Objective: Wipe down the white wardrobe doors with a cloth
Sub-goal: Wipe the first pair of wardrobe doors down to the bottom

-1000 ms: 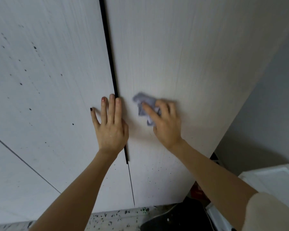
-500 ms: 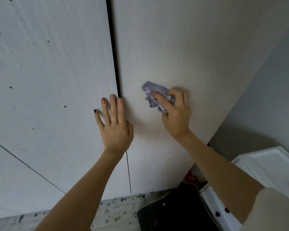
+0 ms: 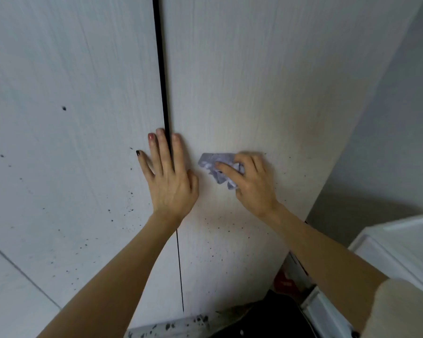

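Against white wood-grain wardrobe doors point(image 3: 242, 81): left hand point(image 3: 170, 181) flat, fingers straight, across dark gap; right hand point(image 3: 252, 185) gripping crumpled grey-lilac cloth point(image 3: 214, 163), pressing it on.

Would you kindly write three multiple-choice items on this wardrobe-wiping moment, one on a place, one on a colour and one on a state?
1. Where does the cloth lie?
A. on the right door
B. on the left door
C. on the floor

2. What colour is the cloth?
A. red
B. pale grey-lilac
C. green

3. How is the left hand?
A. clenched
B. flat
C. gripping a bottle

Key: 1 A, the right hand presses it onto the right door, right of the dark gap; 2 B, its crumpled folds show that; 3 B, its straight fingers straddle the gap.
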Demonstrator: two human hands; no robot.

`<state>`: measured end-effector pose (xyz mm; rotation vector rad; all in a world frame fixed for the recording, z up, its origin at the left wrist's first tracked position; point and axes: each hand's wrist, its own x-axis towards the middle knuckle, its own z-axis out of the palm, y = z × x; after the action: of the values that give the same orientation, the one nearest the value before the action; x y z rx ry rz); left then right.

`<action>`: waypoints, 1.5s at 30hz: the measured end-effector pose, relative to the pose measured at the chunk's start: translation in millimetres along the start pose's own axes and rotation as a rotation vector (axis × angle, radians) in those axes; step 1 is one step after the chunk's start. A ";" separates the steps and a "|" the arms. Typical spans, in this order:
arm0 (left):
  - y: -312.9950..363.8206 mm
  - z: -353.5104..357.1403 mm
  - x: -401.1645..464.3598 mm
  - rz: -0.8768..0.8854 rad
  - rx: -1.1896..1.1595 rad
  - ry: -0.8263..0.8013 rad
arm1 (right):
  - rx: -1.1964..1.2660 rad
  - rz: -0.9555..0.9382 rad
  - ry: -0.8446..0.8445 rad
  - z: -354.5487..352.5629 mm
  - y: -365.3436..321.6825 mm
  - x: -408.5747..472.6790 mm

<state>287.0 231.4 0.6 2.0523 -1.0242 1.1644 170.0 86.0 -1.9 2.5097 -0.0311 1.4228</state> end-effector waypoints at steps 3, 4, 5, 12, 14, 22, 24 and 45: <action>8.1 5.9 4.5 -0.043 -0.019 0.025 | -0.044 0.098 0.163 -14.1 22.4 21.2; 10.9 8.0 4.5 -0.044 -0.024 0.041 | -0.043 0.146 0.210 -19.4 28.6 24.8; 12.3 9.5 5.1 -0.044 -0.027 0.057 | -0.039 0.185 0.241 -22.7 33.1 27.0; 15.8 31.9 -8.0 0.072 -0.076 0.219 | -0.101 0.042 0.200 26.0 27.7 -51.3; 14.9 39.9 -13.9 0.102 -0.066 0.251 | -0.093 -0.082 0.143 40.3 26.2 -79.5; 14.2 42.4 -15.6 0.216 0.076 0.210 | -0.129 0.276 0.356 -17.0 69.9 -24.8; 15.6 42.2 -16.8 0.200 0.097 0.211 | -0.111 0.424 0.382 -24.9 76.1 -15.7; 23.6 38.8 -50.7 -0.022 -0.040 0.105 | -0.137 0.683 0.276 -23.7 94.1 -92.4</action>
<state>268.2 206.1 -59.7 1.9448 -0.9650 1.2169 88.4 -9.4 -48.8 2.2556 -0.9749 1.9094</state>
